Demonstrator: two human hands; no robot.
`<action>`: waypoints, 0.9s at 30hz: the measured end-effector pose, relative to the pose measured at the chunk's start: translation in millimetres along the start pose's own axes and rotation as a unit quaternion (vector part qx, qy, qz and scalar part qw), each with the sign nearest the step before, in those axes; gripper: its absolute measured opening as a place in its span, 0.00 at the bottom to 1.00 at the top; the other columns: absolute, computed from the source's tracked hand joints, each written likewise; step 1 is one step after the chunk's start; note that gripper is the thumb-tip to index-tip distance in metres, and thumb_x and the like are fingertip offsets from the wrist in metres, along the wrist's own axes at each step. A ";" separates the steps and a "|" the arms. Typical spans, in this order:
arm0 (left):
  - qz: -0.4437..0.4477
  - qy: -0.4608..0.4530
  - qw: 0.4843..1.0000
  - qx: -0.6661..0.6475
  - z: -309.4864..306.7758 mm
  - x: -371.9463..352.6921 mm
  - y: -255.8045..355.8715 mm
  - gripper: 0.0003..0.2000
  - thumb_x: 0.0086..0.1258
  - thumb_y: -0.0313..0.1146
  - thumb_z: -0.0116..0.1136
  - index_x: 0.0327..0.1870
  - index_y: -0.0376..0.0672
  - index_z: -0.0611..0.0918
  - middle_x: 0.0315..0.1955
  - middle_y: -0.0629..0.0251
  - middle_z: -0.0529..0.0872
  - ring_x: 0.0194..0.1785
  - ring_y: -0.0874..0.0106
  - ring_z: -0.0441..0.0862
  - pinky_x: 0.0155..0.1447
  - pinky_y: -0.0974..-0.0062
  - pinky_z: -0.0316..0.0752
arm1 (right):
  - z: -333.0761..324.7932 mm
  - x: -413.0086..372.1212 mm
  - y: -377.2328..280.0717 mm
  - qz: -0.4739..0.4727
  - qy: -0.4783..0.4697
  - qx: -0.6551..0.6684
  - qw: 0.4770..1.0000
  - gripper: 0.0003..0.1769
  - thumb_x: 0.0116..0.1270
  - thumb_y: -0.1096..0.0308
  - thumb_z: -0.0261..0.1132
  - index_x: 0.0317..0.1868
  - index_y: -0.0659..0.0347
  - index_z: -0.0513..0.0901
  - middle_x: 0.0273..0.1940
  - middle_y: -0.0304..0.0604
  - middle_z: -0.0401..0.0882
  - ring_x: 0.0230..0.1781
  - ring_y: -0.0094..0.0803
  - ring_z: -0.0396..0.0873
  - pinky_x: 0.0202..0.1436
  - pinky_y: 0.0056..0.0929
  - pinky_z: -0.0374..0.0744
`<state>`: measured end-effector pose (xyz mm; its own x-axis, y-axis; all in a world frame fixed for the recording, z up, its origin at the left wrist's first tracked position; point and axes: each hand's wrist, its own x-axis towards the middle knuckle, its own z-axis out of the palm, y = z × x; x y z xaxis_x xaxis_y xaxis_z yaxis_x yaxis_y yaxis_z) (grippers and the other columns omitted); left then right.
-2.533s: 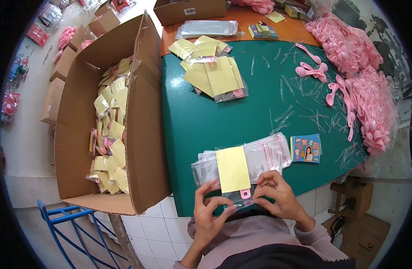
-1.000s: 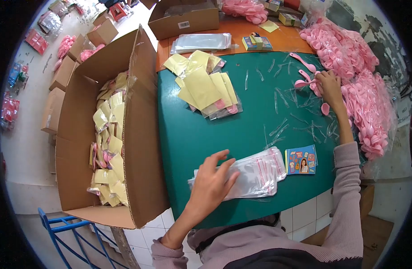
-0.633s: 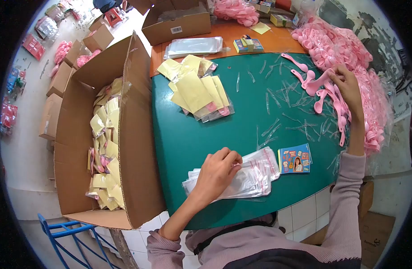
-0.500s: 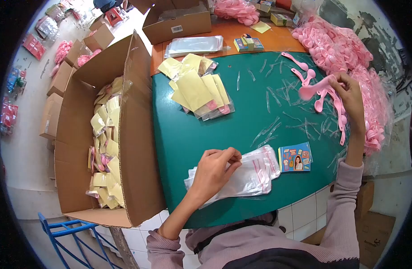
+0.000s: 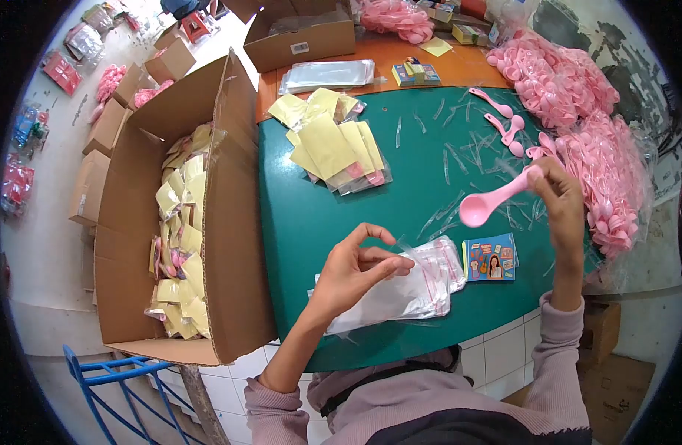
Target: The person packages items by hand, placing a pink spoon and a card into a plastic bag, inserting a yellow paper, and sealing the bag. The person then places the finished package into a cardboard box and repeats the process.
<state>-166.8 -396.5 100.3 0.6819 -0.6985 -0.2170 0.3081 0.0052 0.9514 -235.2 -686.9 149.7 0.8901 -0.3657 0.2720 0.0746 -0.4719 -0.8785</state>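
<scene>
My right hand (image 5: 562, 194) pinches the handle end of a pink plastic measuring spoon (image 5: 483, 208), its round bowl pointing left over the green table. My left hand (image 5: 359, 271) is over a stack of clear plastic bags (image 5: 400, 300), thumb and fingers closed on what looks like the edge of a clear bag (image 5: 415, 252); the film is hard to make out. Beside the stack lies a small pile of blue printed cards (image 5: 491, 258). Several more pink spoons (image 5: 513, 130) rest at the table's upper right.
At left stands a tall open cardboard box (image 5: 237, 222) holding filled packets. Packets with yellow cards (image 5: 326, 148) are heaped on the green table (image 5: 304, 245). Clear plastic strips (image 5: 459, 159) lie scattered about. A large bag of pink spoons (image 5: 604, 170) bulges along the right edge.
My right hand has come down and nearer, bringing the pink measuring spoon away from the others. My left hand's fingers have spread and shifted at the bag stack, with clear film now raised beside them.
</scene>
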 end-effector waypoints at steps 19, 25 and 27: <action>0.002 0.031 0.999 0.029 10.8 -1.9 -9.4 0.16 0.62 0.26 0.59 0.50 0.34 0.75 0.43 0.58 0.82 0.46 0.76 0.79 0.49 0.80 0.75 | 53.8 -33.7 -27.1 -0.006 -0.089 0.060 0.994 0.05 0.58 0.72 0.63 0.29 0.67 0.78 0.33 0.40 0.75 0.34 0.23 0.72 0.40 0.21 0.69; 0.049 -0.005 0.998 0.045 16.2 -2.8 -8.8 0.16 0.68 0.31 0.52 0.53 0.34 0.74 0.47 0.61 0.80 0.50 0.76 0.76 0.56 0.78 0.69 | 62.2 -33.7 -29.4 -0.015 -0.159 0.058 0.985 0.06 0.58 0.71 0.64 0.29 0.66 0.80 0.32 0.41 0.76 0.34 0.25 0.74 0.40 0.23 0.70; 0.023 -0.039 0.984 0.170 9.6 -5.8 -4.8 0.14 0.70 0.32 0.49 0.51 0.33 0.76 0.44 0.63 0.82 0.46 0.78 0.76 0.53 0.78 0.70 | 61.5 -32.5 -28.7 -0.021 -0.144 0.050 0.988 0.07 0.58 0.70 0.65 0.29 0.66 0.80 0.32 0.41 0.76 0.34 0.25 0.74 0.40 0.23 0.71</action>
<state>-178.6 -399.3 99.1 0.6323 -0.7566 -0.1668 0.0285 -0.1924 0.9809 -238.7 -612.1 141.9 0.9753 -0.0974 0.1984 0.1450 -0.3952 -0.9071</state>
